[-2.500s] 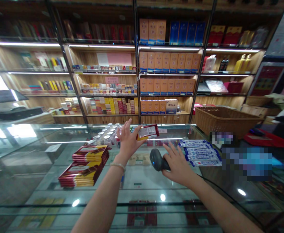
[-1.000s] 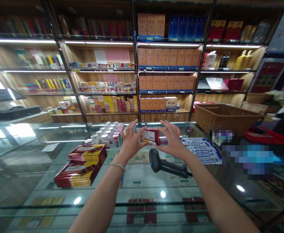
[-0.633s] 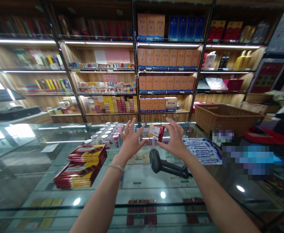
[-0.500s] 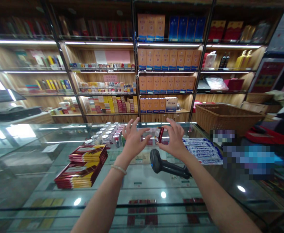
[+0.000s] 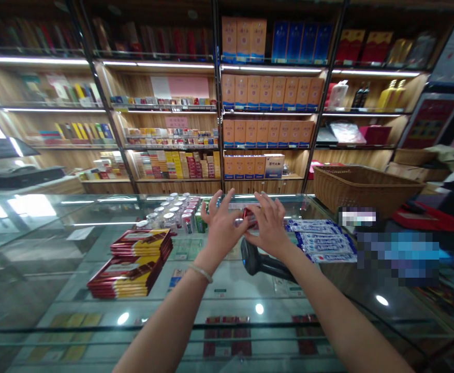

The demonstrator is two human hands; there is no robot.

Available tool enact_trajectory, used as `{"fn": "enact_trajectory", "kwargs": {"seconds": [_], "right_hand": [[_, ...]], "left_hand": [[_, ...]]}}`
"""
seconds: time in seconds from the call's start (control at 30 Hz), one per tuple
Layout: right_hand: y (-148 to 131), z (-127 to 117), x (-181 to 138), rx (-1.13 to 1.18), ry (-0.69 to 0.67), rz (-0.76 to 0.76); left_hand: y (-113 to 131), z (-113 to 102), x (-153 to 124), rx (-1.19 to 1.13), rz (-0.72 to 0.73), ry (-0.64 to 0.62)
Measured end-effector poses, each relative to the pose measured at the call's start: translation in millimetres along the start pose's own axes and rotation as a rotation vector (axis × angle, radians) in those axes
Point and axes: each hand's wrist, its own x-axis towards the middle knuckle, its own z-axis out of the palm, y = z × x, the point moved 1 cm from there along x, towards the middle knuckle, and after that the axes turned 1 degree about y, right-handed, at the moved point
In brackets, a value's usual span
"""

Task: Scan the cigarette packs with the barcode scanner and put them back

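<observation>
I stand near the glass counter (image 5: 227, 282), and in the middle of the frame I see two bare hands close together above it. Between them is a small red packet (image 5: 246, 213), turned so that only a narrow part of it shows. The right hand (image 5: 269, 224) has its thumb and first finger bent about this packet and pinches it, while its other fingers are curved upward. The left hand (image 5: 223, 224) is more open: its fingers are spread toward the top of the frame, and its thumb is at the packet's near side. Whether it also grips the packet, I cannot tell. On the left wrist there is a pale bracelet (image 5: 201, 270).

Just below the hands lies a black scanner (image 5: 266, 263), with a blue light on its head; the right forearm covers the end of its handle. At left of centre are two piles of red and yellow bars, the front pile (image 5: 123, 277) and the back pile (image 5: 141, 243). Behind them stand jars with white lids (image 5: 168, 216). To the right of the hands lie blue and white packets (image 5: 323, 241), and farther right is a brown wicker basket (image 5: 361, 196). Orange boxes (image 5: 271, 93) stand in rows on the shelves at upper centre.
</observation>
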Motion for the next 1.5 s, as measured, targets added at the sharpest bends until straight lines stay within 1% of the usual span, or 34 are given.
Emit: {"fn": "enact_trajectory", "kwargs": {"seconds": [0.07,0.17,0.27,0.37,0.47,0.6,0.77,0.83,1.0,1.17,1.27,1.37,1.5], "right_hand": [[-1,0,0,-0.015,-0.001,0.017],[4,-2,-1,-0.039,-0.041,0.046],[18,-6,-3,-0.052,-0.073,0.083],[35,-10,-7,-0.07,-0.063,0.124],[46,-13,-8,-0.088,-0.061,0.136],[48,-14,-8,-0.102,-0.055,0.104],[48,-15,-8,-0.128,-0.032,0.105],[49,-15,-9,-0.132,-0.033,0.11],[51,-14,-9,-0.133,-0.042,0.113],[49,-13,-9,-0.108,-0.07,0.111],[47,-13,-10,-0.112,-0.053,0.109],[44,-14,-10,-0.112,-0.007,0.111],[37,-15,-7,-0.083,0.044,0.097]], "left_hand": [[-1,3,0,-0.032,-0.039,-0.008],[-7,7,1,-0.08,-0.082,-0.012],[-16,7,3,-0.112,-0.105,0.009],[-24,6,6,-0.137,-0.118,0.031],[-29,7,7,-0.145,-0.12,0.018],[-31,10,6,-0.124,-0.088,-0.01],[-33,9,4,-0.027,-0.087,-0.002],[-33,6,3,0.05,-0.065,-0.011],[-33,0,-1,0.203,0.102,-0.061],[-36,1,-2,0.243,0.135,-0.077],[-38,-1,1,0.259,0.166,-0.087],[-36,-8,7,0.275,0.21,-0.097],[-34,-28,12,0.304,0.255,-0.097]]}}
